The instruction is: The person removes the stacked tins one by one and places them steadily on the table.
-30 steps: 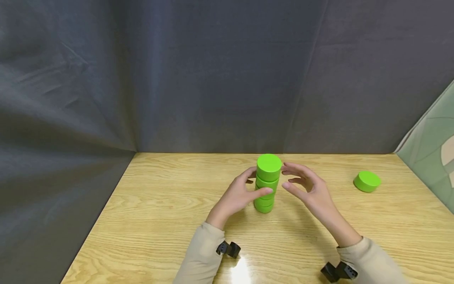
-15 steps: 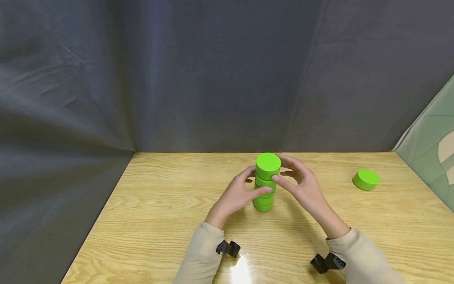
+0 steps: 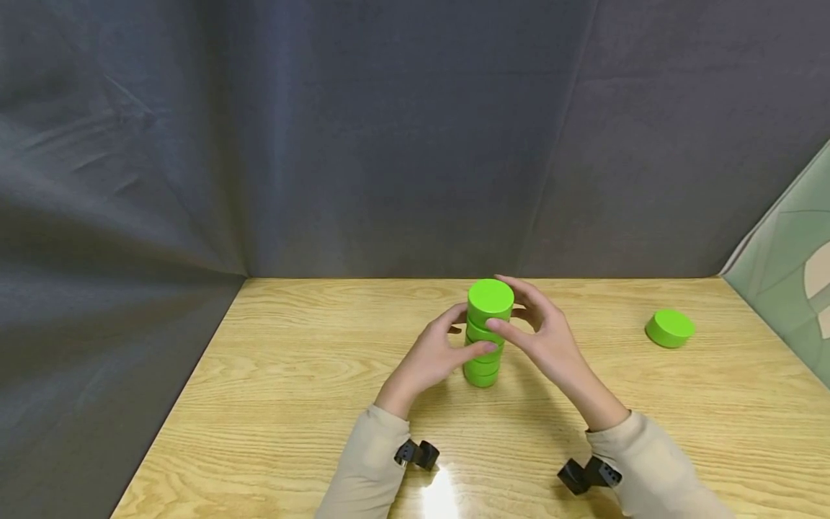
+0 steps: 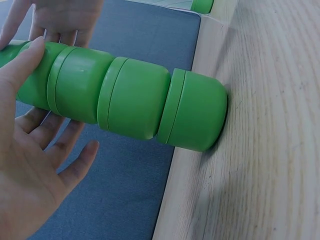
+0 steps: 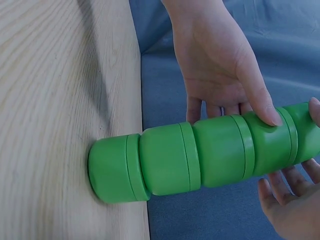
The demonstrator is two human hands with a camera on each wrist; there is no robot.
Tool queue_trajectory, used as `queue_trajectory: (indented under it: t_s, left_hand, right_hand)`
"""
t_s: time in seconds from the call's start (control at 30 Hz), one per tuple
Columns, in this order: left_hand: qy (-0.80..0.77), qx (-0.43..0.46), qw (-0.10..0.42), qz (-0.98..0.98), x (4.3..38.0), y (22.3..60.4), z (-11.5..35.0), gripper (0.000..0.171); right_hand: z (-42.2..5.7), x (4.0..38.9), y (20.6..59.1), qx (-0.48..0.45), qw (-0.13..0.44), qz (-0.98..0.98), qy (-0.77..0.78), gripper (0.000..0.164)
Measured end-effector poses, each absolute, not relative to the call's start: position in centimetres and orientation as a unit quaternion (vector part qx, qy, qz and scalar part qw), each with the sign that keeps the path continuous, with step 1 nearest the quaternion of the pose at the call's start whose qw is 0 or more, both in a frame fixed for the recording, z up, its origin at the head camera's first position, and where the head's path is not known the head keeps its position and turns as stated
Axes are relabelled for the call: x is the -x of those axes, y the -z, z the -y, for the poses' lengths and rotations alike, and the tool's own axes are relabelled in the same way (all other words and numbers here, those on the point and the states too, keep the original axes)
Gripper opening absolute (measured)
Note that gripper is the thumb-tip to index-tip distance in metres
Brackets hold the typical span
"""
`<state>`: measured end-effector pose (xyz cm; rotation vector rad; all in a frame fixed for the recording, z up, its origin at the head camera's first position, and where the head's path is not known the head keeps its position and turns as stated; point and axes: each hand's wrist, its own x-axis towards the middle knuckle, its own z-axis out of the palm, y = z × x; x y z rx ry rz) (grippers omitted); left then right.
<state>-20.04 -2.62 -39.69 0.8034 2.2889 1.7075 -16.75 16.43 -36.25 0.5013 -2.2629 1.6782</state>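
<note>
Several green lidded round jars stand stacked upright on the wooden table in the head view, the bottom jar [image 3: 481, 373] resting on the wood. My left hand [image 3: 436, 358] holds the stack around its upper middle, thumb across the near side and fingers behind. Above it, my right hand [image 3: 550, 337] grips the top jar [image 3: 490, 303] from the right, thumb in front and fingers round the back. The right wrist view shows the left thumb pressed on a jar [image 5: 272, 142] just below the top one. Each jar has a seam below its lid; the stack leans slightly.
Another green round piece [image 3: 671, 329], low and flat-topped, sits apart at the right of the table [image 3: 292, 389]. Dark grey cloth [image 3: 402, 144] hangs behind and to the left. A pale green patterned panel [image 3: 794, 252] borders the right side.
My right hand has moved left from beside the stack and closed its thumb and fingers round the top jar. My left hand and the stack have hardly moved.
</note>
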Motion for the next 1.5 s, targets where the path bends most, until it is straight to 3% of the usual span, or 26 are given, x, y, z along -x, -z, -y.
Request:
queue_trajectory:
  t_s: [0.87,1.5]
  left_hand:
    - [-0.573,-0.272,0.083,-0.769,20.1,39.7,2.5,0.061]
    - [-0.569,-0.272,0.07,-0.773,20.3,40.1,2.3,0.063]
  right_hand:
    - [-16.4,16.6,36.1,-0.169,0.14,0.771,-0.598,0.057]
    - [-18.8,16.0,36.6,-0.137,0.159,0.737,-0.643,0.052]
